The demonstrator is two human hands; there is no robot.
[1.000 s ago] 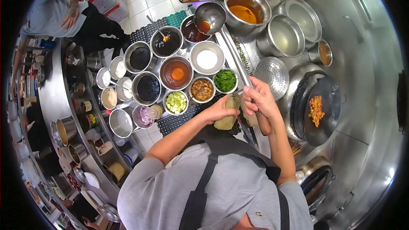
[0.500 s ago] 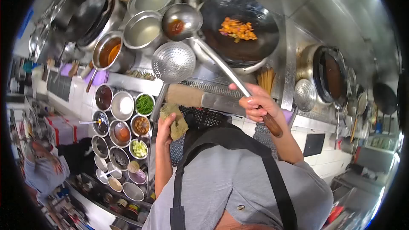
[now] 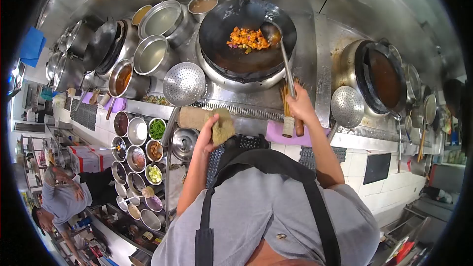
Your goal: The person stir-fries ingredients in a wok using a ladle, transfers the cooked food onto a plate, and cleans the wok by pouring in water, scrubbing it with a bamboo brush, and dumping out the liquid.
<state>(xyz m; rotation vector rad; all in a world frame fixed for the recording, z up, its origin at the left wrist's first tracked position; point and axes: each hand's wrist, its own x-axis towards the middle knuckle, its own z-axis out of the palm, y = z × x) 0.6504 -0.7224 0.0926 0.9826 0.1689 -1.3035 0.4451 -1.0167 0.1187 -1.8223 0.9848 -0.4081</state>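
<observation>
Where the steel surface [image 3: 306, 44] is crowded with pots [image 3: 170, 63] above a white-tiled floor [image 3: 389, 196], a black wok [image 3: 217, 29] is seated on a burner. Inside it, glossy orange chunks [image 3: 246, 38] flecked with purple are gathered beside the bowl of a steel ladle [image 3: 286, 64]. The ladle is gripped by the right hand [image 3: 301, 106]; a greenish cloth [image 3: 223, 126] is clutched by the left hand [image 3: 207, 132].

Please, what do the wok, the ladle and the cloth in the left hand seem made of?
Wok: dark metal, perhaps iron, blackened with a faint sheen.
Ladle: probably steel, silvery and shiny, with a brown, wood-looking grip.
Cloth: matte fabric, judging by soft folds; fibre unclear.
</observation>
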